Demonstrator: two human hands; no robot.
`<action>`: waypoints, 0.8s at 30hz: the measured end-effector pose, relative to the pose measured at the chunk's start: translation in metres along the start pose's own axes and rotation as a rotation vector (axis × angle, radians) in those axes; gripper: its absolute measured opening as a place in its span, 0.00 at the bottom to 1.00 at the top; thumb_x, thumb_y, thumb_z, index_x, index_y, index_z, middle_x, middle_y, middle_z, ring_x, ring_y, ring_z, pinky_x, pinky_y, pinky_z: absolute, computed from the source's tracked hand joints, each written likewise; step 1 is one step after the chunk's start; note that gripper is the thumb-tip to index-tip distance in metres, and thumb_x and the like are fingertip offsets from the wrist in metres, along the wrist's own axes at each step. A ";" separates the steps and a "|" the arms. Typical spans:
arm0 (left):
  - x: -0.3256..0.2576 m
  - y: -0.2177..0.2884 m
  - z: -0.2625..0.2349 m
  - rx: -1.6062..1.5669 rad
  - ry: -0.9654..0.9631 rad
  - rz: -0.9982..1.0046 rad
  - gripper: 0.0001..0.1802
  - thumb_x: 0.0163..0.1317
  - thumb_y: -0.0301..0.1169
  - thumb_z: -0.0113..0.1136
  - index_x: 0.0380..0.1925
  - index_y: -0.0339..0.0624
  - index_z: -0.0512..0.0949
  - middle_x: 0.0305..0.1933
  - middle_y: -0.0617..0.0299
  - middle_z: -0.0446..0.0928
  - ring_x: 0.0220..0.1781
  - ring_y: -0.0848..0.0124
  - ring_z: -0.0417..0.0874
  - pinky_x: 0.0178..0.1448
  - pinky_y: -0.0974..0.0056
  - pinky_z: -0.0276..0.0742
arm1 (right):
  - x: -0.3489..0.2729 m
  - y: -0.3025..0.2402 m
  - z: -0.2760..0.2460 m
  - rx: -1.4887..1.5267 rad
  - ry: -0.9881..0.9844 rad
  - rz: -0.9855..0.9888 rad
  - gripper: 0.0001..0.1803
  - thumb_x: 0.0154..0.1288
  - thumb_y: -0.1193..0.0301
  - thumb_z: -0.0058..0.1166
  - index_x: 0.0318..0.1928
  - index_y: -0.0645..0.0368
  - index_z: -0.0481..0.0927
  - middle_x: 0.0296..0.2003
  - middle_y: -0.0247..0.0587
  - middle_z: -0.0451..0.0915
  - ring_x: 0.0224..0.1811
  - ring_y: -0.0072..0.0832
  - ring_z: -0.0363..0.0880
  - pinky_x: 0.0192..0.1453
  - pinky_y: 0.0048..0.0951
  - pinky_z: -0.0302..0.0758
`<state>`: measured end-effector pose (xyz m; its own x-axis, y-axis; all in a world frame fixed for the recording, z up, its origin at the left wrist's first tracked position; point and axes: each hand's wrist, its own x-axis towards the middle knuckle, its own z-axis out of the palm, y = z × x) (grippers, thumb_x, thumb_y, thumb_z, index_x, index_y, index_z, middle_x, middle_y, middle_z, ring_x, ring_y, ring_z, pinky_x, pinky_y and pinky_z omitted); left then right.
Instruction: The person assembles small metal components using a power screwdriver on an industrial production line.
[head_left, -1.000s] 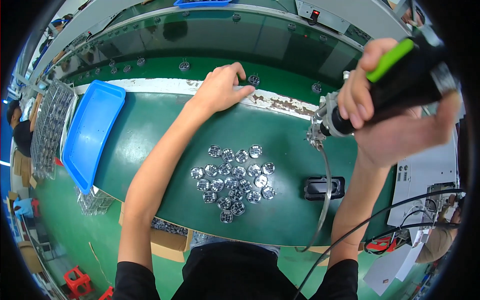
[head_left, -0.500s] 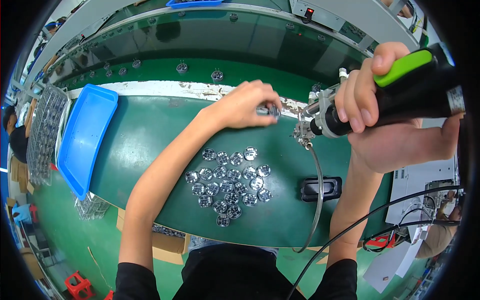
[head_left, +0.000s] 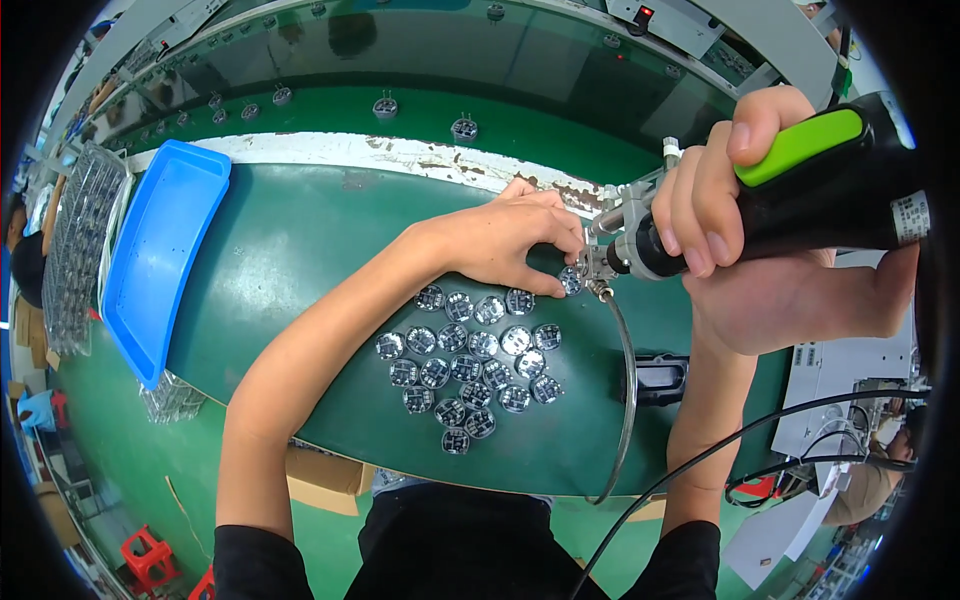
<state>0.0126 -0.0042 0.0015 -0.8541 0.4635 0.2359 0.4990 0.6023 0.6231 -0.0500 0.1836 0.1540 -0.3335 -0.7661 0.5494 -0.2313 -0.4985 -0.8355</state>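
My left hand (head_left: 510,240) reaches across the bench and pinches a small round electronic part (head_left: 570,281) between thumb and fingers. That part sits right at the metal head (head_left: 598,262) of a black handheld tool (head_left: 800,205) with a green lever. My right hand (head_left: 735,220) wraps around the tool's body, which lies roughly level. A clear hose (head_left: 632,400) loops down from the head. Below my left hand lies a loose cluster of similar round parts (head_left: 466,368), silvery with dark boards showing on top. Whether the tool's tip touches the held part is hard to see.
A blue tray (head_left: 150,260) stands at the bench's left edge, beside stacked clear trays (head_left: 85,250). Beyond a worn white ledge (head_left: 350,155) runs a green conveyor (head_left: 330,110) carrying more round parts. A black holder (head_left: 660,380) sits right; a black cable (head_left: 740,430) crosses there.
My left hand has moved right and slightly down, bringing its round part to the tool's metal head. My right hand keeps its grip on the tool. The whole view has shifted slightly.
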 end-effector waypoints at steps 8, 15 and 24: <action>0.002 0.001 -0.002 -0.029 -0.055 -0.041 0.18 0.60 0.41 0.74 0.44 0.43 0.87 0.55 0.63 0.80 0.63 0.63 0.71 0.68 0.55 0.57 | 0.002 0.007 -0.002 -0.003 -0.026 -0.007 0.54 0.57 0.18 0.39 0.49 0.63 0.69 0.21 0.32 0.72 0.17 0.20 0.70 0.26 0.24 0.69; -0.001 -0.002 0.003 -0.012 0.035 0.010 0.18 0.58 0.43 0.75 0.40 0.44 0.85 0.45 0.66 0.80 0.58 0.65 0.74 0.67 0.57 0.57 | 0.003 0.016 0.001 0.002 -0.006 -0.025 0.55 0.55 0.16 0.38 0.47 0.63 0.70 0.19 0.31 0.70 0.16 0.20 0.68 0.24 0.23 0.67; 0.000 -0.002 -0.002 -0.024 -0.031 -0.063 0.21 0.58 0.42 0.76 0.47 0.42 0.87 0.55 0.63 0.83 0.63 0.64 0.73 0.70 0.56 0.59 | 0.012 0.037 -0.002 0.061 -0.031 -0.158 0.58 0.53 0.11 0.33 0.42 0.61 0.70 0.15 0.29 0.67 0.12 0.18 0.63 0.19 0.21 0.62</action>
<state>0.0118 -0.0069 0.0023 -0.8787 0.4452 0.1726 0.4403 0.6157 0.6535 -0.0645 0.1569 0.1290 -0.2690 -0.6879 0.6741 -0.2220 -0.6368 -0.7384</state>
